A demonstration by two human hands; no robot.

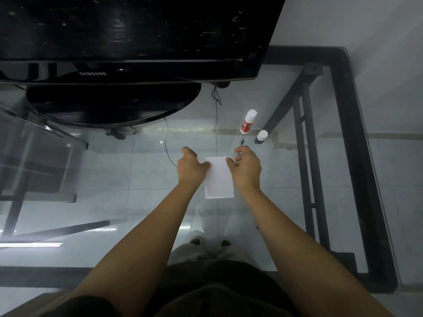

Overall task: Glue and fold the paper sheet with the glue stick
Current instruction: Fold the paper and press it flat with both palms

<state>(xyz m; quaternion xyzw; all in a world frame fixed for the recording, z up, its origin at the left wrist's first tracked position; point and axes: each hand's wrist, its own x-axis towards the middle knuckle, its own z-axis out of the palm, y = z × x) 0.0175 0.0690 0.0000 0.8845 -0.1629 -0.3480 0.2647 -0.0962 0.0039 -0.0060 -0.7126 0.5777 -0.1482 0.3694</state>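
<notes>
Paper sheet (218, 177), already folded, lies flat on the glass table (286, 202) between both hands. Left hand (191, 167) and right hand (246, 167) curl over its far corners, fingertips pressing. It looks light, limp and easily creased, so its edges seem safest to grip. Glue stick (248, 121) stands uncapped beyond, cap (262, 135) just beside it.

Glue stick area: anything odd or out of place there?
The glue stick stands open on the glass table, its cap set apart beside it. Otherwise, both hands hold the paper sheet flat.
</notes>
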